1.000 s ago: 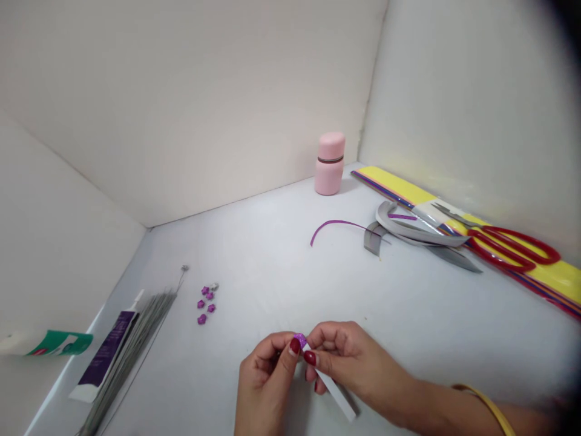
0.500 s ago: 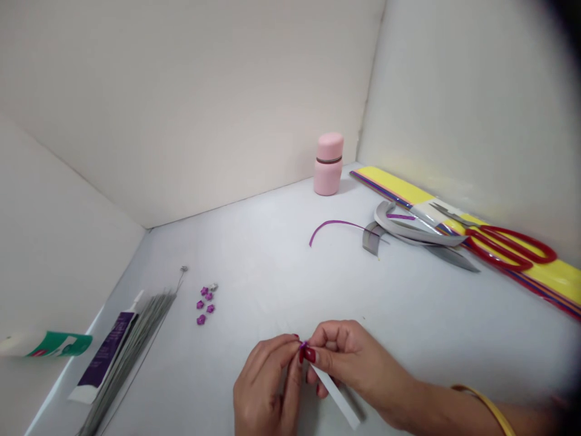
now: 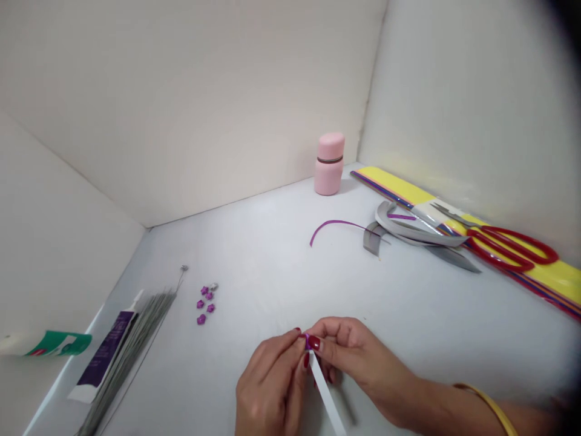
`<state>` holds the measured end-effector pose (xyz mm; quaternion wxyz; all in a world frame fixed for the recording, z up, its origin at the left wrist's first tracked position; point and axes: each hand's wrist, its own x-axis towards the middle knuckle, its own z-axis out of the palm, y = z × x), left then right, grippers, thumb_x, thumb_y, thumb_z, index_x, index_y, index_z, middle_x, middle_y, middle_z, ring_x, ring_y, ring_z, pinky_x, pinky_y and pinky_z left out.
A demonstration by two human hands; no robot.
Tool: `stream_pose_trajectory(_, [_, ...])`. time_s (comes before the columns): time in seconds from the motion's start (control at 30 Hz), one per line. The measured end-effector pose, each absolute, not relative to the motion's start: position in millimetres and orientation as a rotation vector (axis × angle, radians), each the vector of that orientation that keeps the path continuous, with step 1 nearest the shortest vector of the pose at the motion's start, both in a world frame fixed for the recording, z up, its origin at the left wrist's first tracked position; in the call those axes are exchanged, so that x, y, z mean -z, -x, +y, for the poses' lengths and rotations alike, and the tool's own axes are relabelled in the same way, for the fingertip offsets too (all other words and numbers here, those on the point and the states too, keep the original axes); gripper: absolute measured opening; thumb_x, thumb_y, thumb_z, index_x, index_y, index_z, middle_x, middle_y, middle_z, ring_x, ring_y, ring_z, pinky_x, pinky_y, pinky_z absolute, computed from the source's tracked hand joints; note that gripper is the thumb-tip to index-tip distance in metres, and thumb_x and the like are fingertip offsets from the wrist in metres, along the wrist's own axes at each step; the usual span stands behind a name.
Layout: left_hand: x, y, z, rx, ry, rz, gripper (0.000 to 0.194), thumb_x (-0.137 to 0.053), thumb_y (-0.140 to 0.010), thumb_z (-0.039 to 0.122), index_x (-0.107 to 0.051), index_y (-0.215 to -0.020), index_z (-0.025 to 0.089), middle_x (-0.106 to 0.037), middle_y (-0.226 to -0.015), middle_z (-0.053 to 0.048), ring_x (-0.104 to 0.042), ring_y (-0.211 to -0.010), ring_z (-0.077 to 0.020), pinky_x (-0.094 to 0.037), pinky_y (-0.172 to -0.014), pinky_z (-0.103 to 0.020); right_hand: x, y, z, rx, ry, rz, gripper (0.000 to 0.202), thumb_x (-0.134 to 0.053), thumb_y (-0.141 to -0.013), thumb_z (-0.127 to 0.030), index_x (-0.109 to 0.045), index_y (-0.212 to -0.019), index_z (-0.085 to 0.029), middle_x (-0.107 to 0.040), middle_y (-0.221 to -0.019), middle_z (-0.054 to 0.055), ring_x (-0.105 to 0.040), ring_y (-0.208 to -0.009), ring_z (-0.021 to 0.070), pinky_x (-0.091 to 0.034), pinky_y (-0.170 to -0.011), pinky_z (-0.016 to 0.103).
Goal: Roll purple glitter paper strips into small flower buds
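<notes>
At the front of the table, my left hand (image 3: 272, 378) and my right hand (image 3: 351, 357) meet fingertip to fingertip. Both pinch the small purple folded end of a paper strip (image 3: 327, 396), whose long tail shows white and hangs down toward me. My right thumb presses on the purple fold; the fingertips partly hide its shape. To the left of my hands lie several small purple folded paper stars (image 3: 201, 319), with a silvery one (image 3: 213, 287) beside them.
At left lie a bundle of thin wires (image 3: 131, 357), a purple tube (image 3: 106, 351) and a green-and-white tube (image 3: 61, 343). A pink bottle (image 3: 328, 172) stands at the back. Red-handled scissors (image 3: 499, 247), grey strips (image 3: 408, 233), a purple strip (image 3: 333, 222) and a yellow pack (image 3: 394, 184) are at right.
My right thumb has shifted up slightly onto the purple fold. The strip's white tail has swung to point more steeply down and reaches the lower frame edge.
</notes>
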<state>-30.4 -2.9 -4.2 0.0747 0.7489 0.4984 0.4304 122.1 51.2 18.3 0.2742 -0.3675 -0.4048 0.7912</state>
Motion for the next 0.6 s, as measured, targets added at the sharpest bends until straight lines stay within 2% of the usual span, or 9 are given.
stream_pose_trajectory(0.17, [3.0,24.6,-1.4,-1.377,-1.549,1.558,0.016,-0.059,-0.079,0.015,-0.068,-0.089,0.024,-0.071,-0.086,-0.002,-0.065,-0.079,-0.0146,-0.050,-0.072,-0.022,-17.6,-123.8,50.3,-2.155,0.965,-1.127,0.033,-0.063,-0.075,-0.043,-0.063,-0.074,-0.010,-0.062,-0.060,0.002,-0.048,-0.052,0.0072,-0.034,-0.052,0.020])
stream_pose_trajectory(0.43, [-10.6,24.6,4.2,-1.185,-1.287,1.429,0.012,-0.059,-0.079,0.026,-0.069,-0.081,0.019,-0.069,-0.079,-0.006,-0.064,-0.073,-0.0185,-0.051,-0.067,-0.027,-12.1,-122.7,52.4,-2.190,1.007,-1.107,0.034,-0.066,-0.071,-0.046,-0.060,-0.071,-0.012,-0.063,-0.055,0.001,-0.051,-0.049,0.0083,-0.032,-0.051,0.020])
stream_pose_trajectory(0.6, [-10.5,23.1,3.2,-1.213,-1.183,1.451,0.011,-0.062,-0.076,0.027,-0.067,-0.074,0.018,-0.064,-0.070,-0.004,-0.062,-0.066,-0.0166,-0.049,-0.061,-0.025,-11.7,-123.2,52.5,-2.193,1.008,-1.079,0.035,-0.067,-0.069,-0.046,-0.059,-0.069,-0.012,-0.063,-0.058,0.001,-0.051,-0.048,0.0084,-0.032,-0.050,0.021])
